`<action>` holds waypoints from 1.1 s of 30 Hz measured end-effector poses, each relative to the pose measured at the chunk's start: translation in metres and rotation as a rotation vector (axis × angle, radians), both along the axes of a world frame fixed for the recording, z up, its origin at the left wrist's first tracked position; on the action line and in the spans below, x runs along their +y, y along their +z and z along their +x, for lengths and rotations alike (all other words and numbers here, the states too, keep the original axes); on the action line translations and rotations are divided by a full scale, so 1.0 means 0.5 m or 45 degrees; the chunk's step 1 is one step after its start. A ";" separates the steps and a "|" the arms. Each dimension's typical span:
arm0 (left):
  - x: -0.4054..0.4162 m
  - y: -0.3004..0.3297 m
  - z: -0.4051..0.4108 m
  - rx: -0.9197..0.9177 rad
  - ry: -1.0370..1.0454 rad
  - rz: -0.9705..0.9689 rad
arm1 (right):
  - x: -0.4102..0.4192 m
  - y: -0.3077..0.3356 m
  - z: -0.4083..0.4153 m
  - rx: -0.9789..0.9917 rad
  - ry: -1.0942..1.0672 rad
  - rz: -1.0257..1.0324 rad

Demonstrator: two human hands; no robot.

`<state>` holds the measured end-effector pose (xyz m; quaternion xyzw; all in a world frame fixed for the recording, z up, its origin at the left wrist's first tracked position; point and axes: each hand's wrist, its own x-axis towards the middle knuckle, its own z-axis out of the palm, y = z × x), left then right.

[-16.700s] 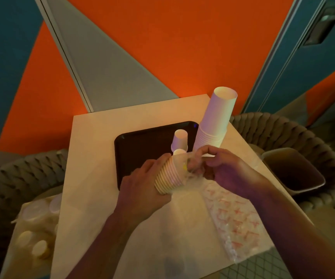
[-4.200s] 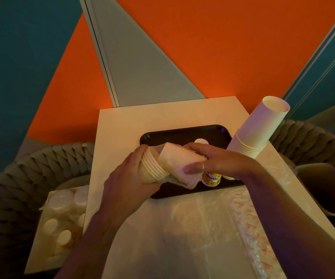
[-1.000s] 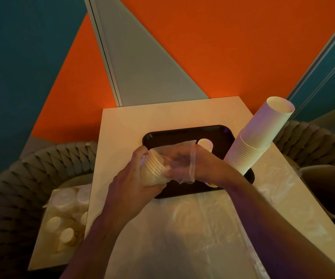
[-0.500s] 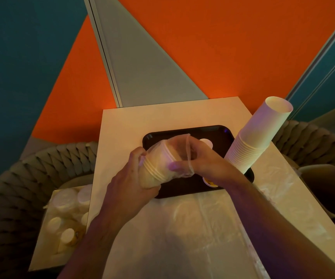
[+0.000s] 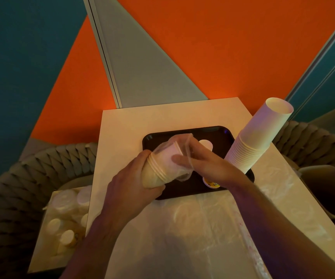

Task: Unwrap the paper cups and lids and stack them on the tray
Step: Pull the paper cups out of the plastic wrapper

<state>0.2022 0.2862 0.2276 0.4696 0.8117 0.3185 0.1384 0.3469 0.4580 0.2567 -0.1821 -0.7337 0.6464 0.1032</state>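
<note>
Left hand: our left hand (image 5: 131, 188) is wrapped round the bare end of the small cups (image 5: 158, 168), held on their side over the near left corner of the tray (image 5: 219, 135).
Right hand: our right hand (image 5: 205, 164) pinches the clear wrap (image 5: 182, 146) that sleeves the far end of the cups.
Tray so far: a tall stack (image 5: 255, 141) leans at the tray's right edge; one small cup (image 5: 206, 144) stands behind our right hand.
Risk, cups: we judge the loose nested cups could slide apart and spill if the wrap is tugged hard while our left grip is light.
Risk, stack: our right forearm lies near the tall stack; a wide pull might knock it over.
Hard to see: a yellow-labelled item (image 5: 213, 184) is mostly hidden under our right wrist; we cannot tell what it is. Lids (image 5: 66, 210) lie dim, lower left, off the table (image 5: 126, 125).
</note>
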 end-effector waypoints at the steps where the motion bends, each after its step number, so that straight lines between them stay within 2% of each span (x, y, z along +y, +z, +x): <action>1: 0.000 -0.001 0.001 0.012 -0.005 0.000 | 0.002 0.002 0.001 0.015 -0.027 -0.025; 5: -0.007 -0.005 -0.011 0.035 0.041 0.029 | 0.024 0.004 0.013 0.025 -0.019 0.075; 10: -0.006 0.011 -0.016 -0.031 0.068 0.029 | 0.041 0.002 0.018 -0.116 0.005 0.200; 17: 0.007 0.016 -0.004 -0.021 0.028 0.052 | 0.028 0.019 0.000 -0.458 0.144 0.448; 29: -0.001 0.011 -0.019 -0.070 0.083 0.056 | 0.037 -0.012 0.015 -0.427 0.068 0.248; 33: -0.001 0.010 -0.020 -0.074 0.106 0.046 | 0.054 -0.011 0.025 -0.458 0.081 0.001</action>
